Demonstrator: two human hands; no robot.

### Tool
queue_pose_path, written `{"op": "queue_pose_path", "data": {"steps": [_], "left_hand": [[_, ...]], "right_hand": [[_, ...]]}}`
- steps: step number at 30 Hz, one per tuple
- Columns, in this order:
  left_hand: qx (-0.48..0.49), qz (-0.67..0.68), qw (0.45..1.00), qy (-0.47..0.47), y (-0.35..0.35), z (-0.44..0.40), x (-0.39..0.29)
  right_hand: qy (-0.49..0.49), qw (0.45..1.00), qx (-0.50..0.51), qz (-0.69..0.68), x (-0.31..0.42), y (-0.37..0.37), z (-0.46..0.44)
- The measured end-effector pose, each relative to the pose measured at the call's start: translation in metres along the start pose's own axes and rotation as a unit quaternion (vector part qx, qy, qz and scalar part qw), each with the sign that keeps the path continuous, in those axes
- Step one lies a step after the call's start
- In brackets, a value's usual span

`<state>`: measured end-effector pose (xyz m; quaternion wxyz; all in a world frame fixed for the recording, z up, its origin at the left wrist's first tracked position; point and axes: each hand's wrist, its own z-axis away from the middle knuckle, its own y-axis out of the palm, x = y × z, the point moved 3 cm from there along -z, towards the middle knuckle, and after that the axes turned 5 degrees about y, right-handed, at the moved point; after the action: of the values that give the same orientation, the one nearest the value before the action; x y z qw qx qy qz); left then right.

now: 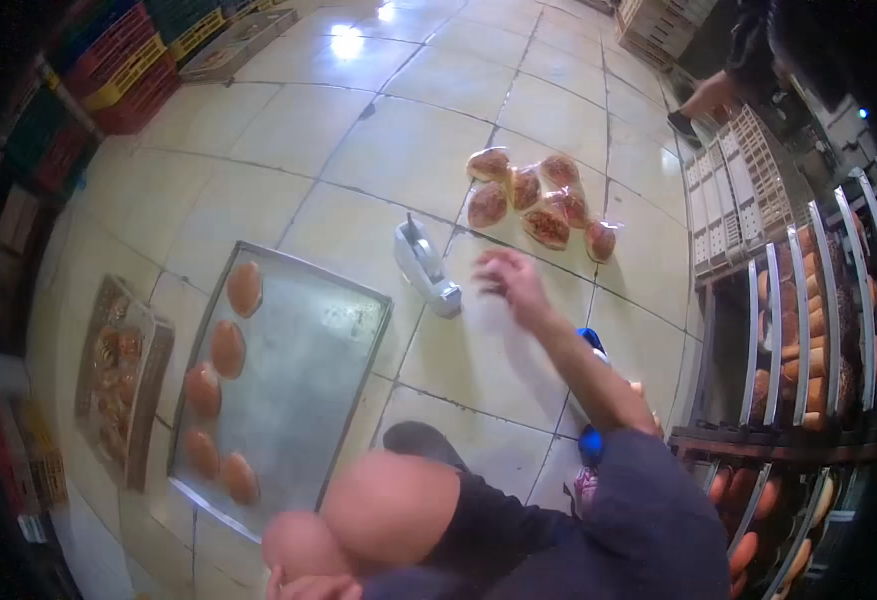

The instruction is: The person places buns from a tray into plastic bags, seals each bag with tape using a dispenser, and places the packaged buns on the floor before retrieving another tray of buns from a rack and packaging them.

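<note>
Two brown, round-topped buns (389,505) loom large and close at the bottom of the head view. My left hand (314,587) is closed around the smaller one; whether it also holds the larger one is hidden. My right hand (514,285) hangs over the tiles with fingers curled together, slightly blurred, and anything between the fingertips is too small to make out. Just left of it a grey tape dispenser (424,265) stands on the floor. Beyond the hand lie several clear-bagged breads (546,225). At the left a metal tray (294,400) carries several buns (227,348) along its left side.
A crate of baked goods (119,370) sits left of the tray. Racks of bread (794,340) line the right side, with pale plastic crates (734,180) behind. Another person's hand (709,95) shows at top right. Coloured crates (124,70) are stacked at upper left.
</note>
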<state>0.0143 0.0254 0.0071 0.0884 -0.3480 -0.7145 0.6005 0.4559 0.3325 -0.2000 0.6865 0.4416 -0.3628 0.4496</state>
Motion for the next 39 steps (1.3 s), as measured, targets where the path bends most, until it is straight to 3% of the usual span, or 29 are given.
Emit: {"op": "queue_pose_path", "data": {"steps": [2, 3, 4, 6, 7, 9, 10, 12, 15, 17, 18, 22, 23, 27, 28, 32, 33, 34, 37, 39], "left_hand": [[-0.004, 0.112, 0.993, -0.027, -0.008, -0.021, -0.017], [-0.008, 0.117, 0.991, -0.059, -0.011, -0.029, -0.029], [-0.013, 0.121, 0.989, -0.090, -0.012, -0.039, -0.042], [-0.053, 0.126, 0.982, -0.133, -0.014, -0.074, -0.061], [-0.096, 0.132, 0.973, -0.164, -0.015, -0.085, -0.064], [-0.140, 0.136, 0.963, -0.187, -0.013, -0.086, -0.061], [-0.170, 0.154, 0.956, -0.183, -0.010, -0.086, -0.065], [-0.165, 0.224, 0.933, -0.227, -0.010, -0.087, -0.078], [-0.208, 0.234, 0.913, -0.263, -0.007, -0.086, -0.082], [-0.252, 0.313, 0.861, -0.313, -0.002, -0.087, -0.077], [-0.274, 0.351, 0.831, -0.334, 0.004, -0.085, -0.078], [-0.347, 0.498, 0.694, -0.387, 0.019, -0.049, -0.065], [-0.356, 0.493, 0.690, -0.393, 0.017, -0.039, -0.059], [-0.434, 0.513, 0.646, -0.361, 0.025, -0.028, -0.038], [-0.439, 0.507, 0.644, -0.368, 0.028, -0.026, -0.031], [-0.501, 0.393, 0.628, -0.447, 0.030, 0.000, -0.013], [-0.528, 0.395, 0.606, -0.445, 0.031, 0.009, -0.003], [-0.548, 0.397, 0.579, -0.455, 0.036, 0.022, 0.008], [-0.576, 0.330, 0.579, -0.474, 0.040, 0.057, 0.028], [-0.570, 0.319, 0.568, -0.501, 0.046, 0.080, 0.030]], "right_hand": [[0.006, 0.967, 0.244, 0.068, 0.061, 0.099, 0.096], [-0.083, 0.914, 0.380, 0.117, 0.087, 0.136, 0.142], [-0.205, 0.849, 0.441, 0.207, 0.114, 0.165, 0.187], [-0.370, 0.698, 0.571, 0.225, 0.142, 0.209, 0.238], [-0.403, 0.698, 0.554, 0.206, 0.132, 0.217, 0.252], [-0.436, 0.635, 0.563, 0.300, 0.114, 0.223, 0.259], [-0.431, 0.618, 0.591, 0.286, 0.113, 0.220, 0.264], [-0.396, 0.543, 0.630, 0.390, 0.116, 0.211, 0.262], [-0.402, 0.500, 0.670, 0.375, 0.153, 0.224, 0.252], [-0.312, 0.577, 0.642, 0.397, 0.171, 0.239, 0.241], [-0.315, 0.565, 0.654, 0.393, 0.173, 0.241, 0.239], [-0.166, 0.563, 0.601, 0.542, 0.148, 0.264, 0.235], [-0.167, 0.555, 0.611, 0.540, 0.141, 0.277, 0.234], [-0.091, 0.566, 0.781, 0.248, 0.111, 0.312, 0.207], [-0.088, 0.560, 0.787, 0.242, 0.100, 0.320, 0.199], [0.211, 0.661, 0.719, 0.043, 0.046, 0.350, 0.179], [0.216, 0.659, 0.720, 0.040, 0.020, 0.361, 0.168], [0.206, 0.701, 0.678, 0.076, -0.018, 0.370, 0.150], [0.153, 0.803, 0.538, 0.206, -0.113, 0.386, 0.108], [0.145, 0.784, 0.533, 0.284, -0.196, 0.382, 0.087]]}}
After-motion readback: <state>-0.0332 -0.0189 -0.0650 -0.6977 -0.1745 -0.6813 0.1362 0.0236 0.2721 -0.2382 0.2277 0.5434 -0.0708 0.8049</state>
